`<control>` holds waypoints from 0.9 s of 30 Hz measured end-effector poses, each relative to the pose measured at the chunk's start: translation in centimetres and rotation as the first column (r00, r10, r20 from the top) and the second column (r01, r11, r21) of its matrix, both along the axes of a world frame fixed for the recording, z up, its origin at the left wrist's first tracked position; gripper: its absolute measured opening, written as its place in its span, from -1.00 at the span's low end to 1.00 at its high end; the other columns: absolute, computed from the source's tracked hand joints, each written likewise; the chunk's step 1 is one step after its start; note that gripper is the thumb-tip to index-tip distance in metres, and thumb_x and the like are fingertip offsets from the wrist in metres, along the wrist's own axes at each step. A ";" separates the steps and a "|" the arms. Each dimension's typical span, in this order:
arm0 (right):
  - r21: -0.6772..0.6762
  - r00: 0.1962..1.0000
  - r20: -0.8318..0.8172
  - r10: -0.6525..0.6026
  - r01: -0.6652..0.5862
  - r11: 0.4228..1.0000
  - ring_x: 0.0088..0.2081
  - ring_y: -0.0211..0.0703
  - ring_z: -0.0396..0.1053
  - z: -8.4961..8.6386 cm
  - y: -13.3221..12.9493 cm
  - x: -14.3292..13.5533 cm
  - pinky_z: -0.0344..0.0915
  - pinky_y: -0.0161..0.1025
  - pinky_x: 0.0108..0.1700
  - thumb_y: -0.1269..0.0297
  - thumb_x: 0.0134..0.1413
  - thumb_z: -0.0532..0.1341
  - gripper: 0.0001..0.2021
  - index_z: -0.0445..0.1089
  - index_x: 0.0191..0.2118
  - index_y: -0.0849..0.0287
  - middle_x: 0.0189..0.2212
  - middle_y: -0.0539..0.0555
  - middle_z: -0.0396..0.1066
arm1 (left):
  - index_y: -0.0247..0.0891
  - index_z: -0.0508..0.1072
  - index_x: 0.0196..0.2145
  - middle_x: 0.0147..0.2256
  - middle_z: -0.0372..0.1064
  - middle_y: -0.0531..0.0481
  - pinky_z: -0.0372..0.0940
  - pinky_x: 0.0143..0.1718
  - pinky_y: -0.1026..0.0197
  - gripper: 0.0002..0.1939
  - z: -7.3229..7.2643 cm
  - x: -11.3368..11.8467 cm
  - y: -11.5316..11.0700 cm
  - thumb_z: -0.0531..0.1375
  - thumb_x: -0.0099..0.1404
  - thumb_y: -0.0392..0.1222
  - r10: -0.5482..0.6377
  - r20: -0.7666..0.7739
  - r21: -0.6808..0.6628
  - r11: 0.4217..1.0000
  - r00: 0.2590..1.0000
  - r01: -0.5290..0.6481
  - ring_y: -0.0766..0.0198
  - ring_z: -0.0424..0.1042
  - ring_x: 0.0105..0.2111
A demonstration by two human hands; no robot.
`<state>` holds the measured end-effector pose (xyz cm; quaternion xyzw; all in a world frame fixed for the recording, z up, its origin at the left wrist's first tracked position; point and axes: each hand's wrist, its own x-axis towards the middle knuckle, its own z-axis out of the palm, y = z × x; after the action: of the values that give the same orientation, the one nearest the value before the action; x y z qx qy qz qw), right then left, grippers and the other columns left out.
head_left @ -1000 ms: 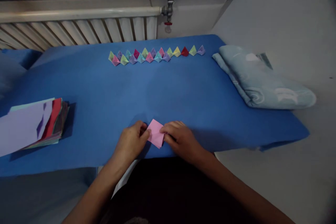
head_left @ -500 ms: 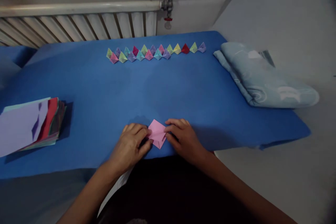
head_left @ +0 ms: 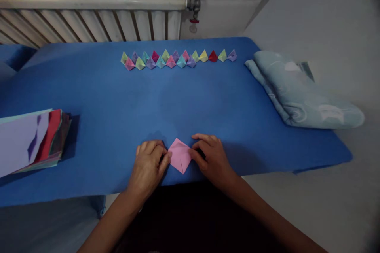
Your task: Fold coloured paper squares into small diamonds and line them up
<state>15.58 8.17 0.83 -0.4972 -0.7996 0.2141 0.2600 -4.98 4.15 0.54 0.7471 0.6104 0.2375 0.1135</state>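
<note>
A pink folded paper [head_left: 179, 155] lies near the front edge of the blue-covered table [head_left: 118, 126], shaped like a diamond with a slit or crease running down its lower half. My left hand [head_left: 150, 162] pinches its left corner between thumb and fingers. At the opposite corner, the thumb and index finger of my right hand [head_left: 210, 158] close on the paper, the other fingers curled loosely above. Along the far side stand two rows of small folded paper pieces [head_left: 170, 61] in pink, green, blue, purple, yellow and red.
On the left lies a stack of coloured paper sheets [head_left: 22, 142], purple on top. A folded pale-blue cloth [head_left: 305, 95] rests at the right end. Behind the table are a white radiator [head_left: 118, 25] and a pipe with a red valve [head_left: 194, 21].
The pink paper now lies flatter and shows a fuller diamond; a raised flap has gone down. My hands have moved slightly apart at its side corners. The camera view has shifted a little.
</note>
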 end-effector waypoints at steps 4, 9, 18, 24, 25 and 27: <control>-0.001 1.000 0.010 -0.020 0.020 1.000 -0.05 0.03 0.32 0.0 0.2 -0.1 0.15 0.02 -0.05 0.32 0.11 0.19 -0.89 0.35 -0.44 0.11 -0.10 0.12 0.43 | -0.23 0.42 -0.37 -0.22 0.42 -0.10 0.18 -0.14 0.00 -0.84 0.0 0.2 0.0 0.10 0.32 -0.15 0.015 0.016 -0.003 1.000 1.000 -0.015 0.12 0.31 -0.21; -0.024 0.999 0.033 -0.035 0.036 0.999 -0.05 0.03 0.31 0.1 0.3 -0.1 0.13 0.01 -0.06 0.32 0.09 0.22 -0.91 0.35 -0.43 0.13 -0.09 0.12 0.42 | -0.24 0.43 -0.36 -0.21 0.42 -0.11 0.19 -0.13 -0.01 -0.84 -0.1 0.2 -0.1 0.12 0.32 -0.15 0.036 0.009 -0.021 0.999 0.999 -0.036 0.08 0.32 -0.19; 0.002 0.997 0.067 0.023 -0.023 1.000 -0.02 0.03 0.28 0.3 0.3 0.0 0.13 0.01 -0.03 0.35 0.18 0.14 -0.83 0.47 -0.19 0.07 -0.05 0.13 0.41 | -0.03 0.35 0.10 0.07 0.37 -0.08 0.09 0.04 -0.11 -0.57 -0.3 -0.1 0.4 -0.01 0.36 -0.37 -0.322 -0.094 0.089 0.940 0.942 0.330 0.00 0.27 0.04; 0.112 0.966 0.223 0.129 -0.157 0.981 0.01 0.04 0.18 0.2 -0.3 0.6 0.09 -0.01 -0.03 0.41 0.22 0.09 -0.72 0.46 -0.06 0.01 0.09 0.04 0.34 | -0.21 0.35 0.09 0.02 0.43 -0.07 0.06 0.12 -0.10 -0.58 -0.4 -0.6 0.7 -0.05 0.37 -0.44 -0.401 -0.152 0.164 0.891 0.903 0.424 0.14 0.39 -0.01; 0.136 0.959 0.247 0.140 -0.177 0.975 0.03 0.04 0.16 0.3 -0.4 0.6 0.09 -0.01 -0.02 0.43 0.22 0.08 -0.71 0.45 -0.05 0.02 0.11 0.03 0.33 | -0.24 0.36 0.08 0.01 0.43 -0.07 0.07 0.11 -0.10 -0.60 -0.4 -0.6 0.7 -0.05 0.37 -0.44 -0.391 -0.164 0.183 0.890 0.906 0.417 0.14 0.39 -0.02; 0.166 0.947 0.284 0.150 -0.203 0.965 0.07 0.06 0.12 0.6 -0.6 0.6 0.06 -0.01 -0.01 0.47 0.20 0.08 -0.70 0.44 -0.05 0.05 0.12 0.03 0.33 | -0.27 0.37 0.06 0.01 0.44 -0.08 0.09 0.09 -0.09 -0.62 -0.3 -0.6 0.7 -0.04 0.37 -0.44 -0.386 -0.190 0.198 0.886 0.903 0.420 0.14 0.40 -0.03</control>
<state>16.14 7.52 1.45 -0.4202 -0.8858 0.0884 0.1758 -5.54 4.86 0.20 0.8810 0.4159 0.2240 0.0270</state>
